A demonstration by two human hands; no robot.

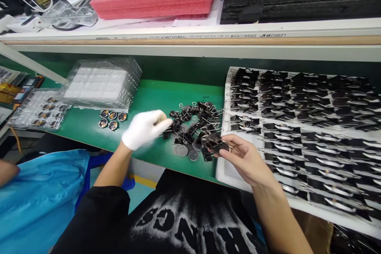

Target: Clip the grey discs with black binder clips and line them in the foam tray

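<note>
My left hand (pixel 145 129), in a white glove, is over the left edge of a heap of black binder clips (pixel 186 115) on the green table. Its fingers are drawn together, and I cannot make out what, if anything, is between them. At the heap's right side, my bare right hand (pixel 245 156) pinches a black binder clip (pixel 214 142) between thumb and fingers. Small round discs (pixel 182 150) lie among the clips and along the heap's near edge.
To the right, a white foam tray (pixel 228 166) bears rows of clips. Several round parts (pixel 113 115) lie left of my glove, near stacked clear plastic trays (pixel 131 75). A shelf (pixel 190 37) crosses above with red foam (pixel 154 4). At left, a person's blue sleeve (pixel 44 194) shows.
</note>
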